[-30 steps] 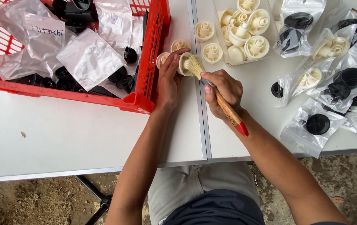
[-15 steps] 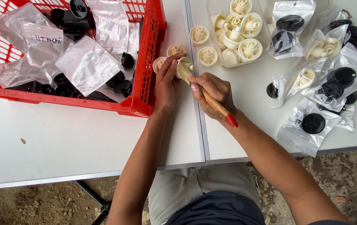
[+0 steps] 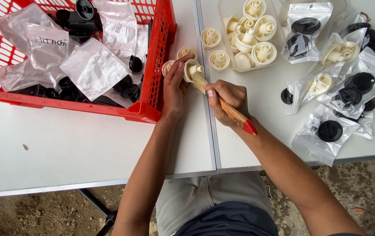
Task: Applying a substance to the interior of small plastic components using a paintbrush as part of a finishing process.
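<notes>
My left hand point(image 3: 175, 87) holds a small cream plastic part point(image 3: 191, 70) with a round flange and a stepped stem, just right of the red crate. My right hand point(image 3: 226, 98) grips a paintbrush point(image 3: 235, 114) with a wooden handle and a red end. Its pale bristles rest on the held part. Two more cream parts point(image 3: 186, 52) lie on the table right behind my left hand.
A red plastic crate point(image 3: 159, 65) at the left holds black parts and clear bags. A clear tray point(image 3: 248, 39) with several cream parts stands behind my hands. Bagged black and cream parts point(image 3: 327, 131) cover the right side of the white table point(image 3: 65, 148).
The view has shifted slightly. My right hand keeps moving the brush over the cream part, which stays in my left hand.
</notes>
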